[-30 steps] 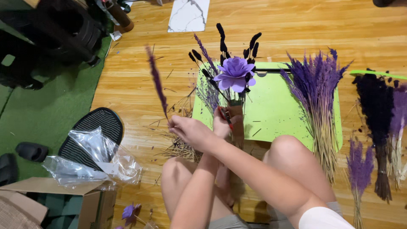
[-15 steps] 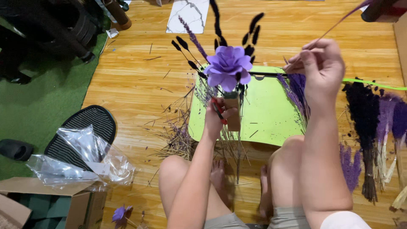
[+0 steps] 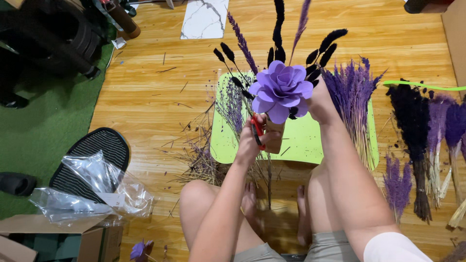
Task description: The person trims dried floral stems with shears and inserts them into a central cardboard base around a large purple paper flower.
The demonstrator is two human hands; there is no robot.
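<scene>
My left hand (image 3: 256,139) grips the stems of a bouquet at its base, together with red-handled scissors (image 3: 257,131). The bouquet has a big purple paper flower (image 3: 281,90) in front, black spikes (image 3: 278,29) and purple sprigs (image 3: 241,42) behind. My right hand (image 3: 320,104) is behind the flower, partly hidden by it, with its fingers among the stems; a pale purple stem (image 3: 303,22) rises above it. I sit on the wooden floor with bare knees, over a light green board (image 3: 301,140).
A bunch of purple dried grass (image 3: 352,94) lies on the board's right side. More dark and purple bunches (image 3: 417,131) lie on the floor to the right. Dry stem scraps (image 3: 201,162), a plastic bag (image 3: 92,187), a black slipper (image 3: 104,145) and a cardboard box (image 3: 58,240) are at left.
My right hand carried a purple stem from the left, up over the right side, and now down behind the paper flower. My left hand kept hold of the bouquet.
</scene>
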